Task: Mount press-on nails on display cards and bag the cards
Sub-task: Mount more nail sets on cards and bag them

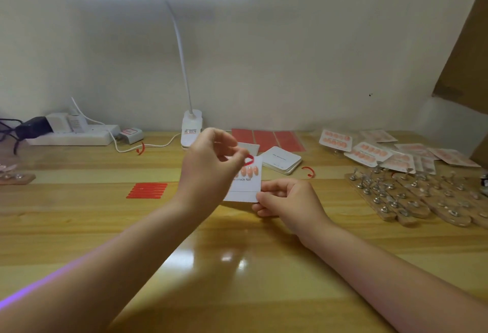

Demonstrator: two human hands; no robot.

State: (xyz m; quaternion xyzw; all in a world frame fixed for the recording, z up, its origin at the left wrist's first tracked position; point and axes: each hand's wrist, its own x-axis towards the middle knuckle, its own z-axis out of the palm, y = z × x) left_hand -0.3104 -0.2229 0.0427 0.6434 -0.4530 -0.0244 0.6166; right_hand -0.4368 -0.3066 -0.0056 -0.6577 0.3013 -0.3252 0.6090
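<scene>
Both forearms reach in from the bottom of the frame to the middle of the counter (pixel 79 227). At centre, the right hand (pixel 285 200) pinches the lower right corner of a white card (pixel 244 190), holding it just above the wood. Peach nails (pixel 248 171) sit in a row across the card's upper half; how many I cannot tell, since the left hand (pixel 211 163) covers part of the row. That hand's thumb and fingers are closed on a curled red strip (pixel 249 160) at the card's top edge, which looks like tape backing being peeled away.

Judging by this, the card is part-filled: one row is on, the lower half is bare, and peeling suggests another row is being prepared.

At right, several finished cards in clear bags (pixel 369 152) lie spread out, so a good share of the job is done. Below them, wooden boards of nail stands (pixel 412 198) appear mostly bare. A stack of blank cards (pixel 281 159) waits just beyond the hands, red tape sheets (pixel 266 138) lie behind it, and cut red strips (pixel 148 190) sit at centre left, so more cards remain to mount and bag.
</scene>
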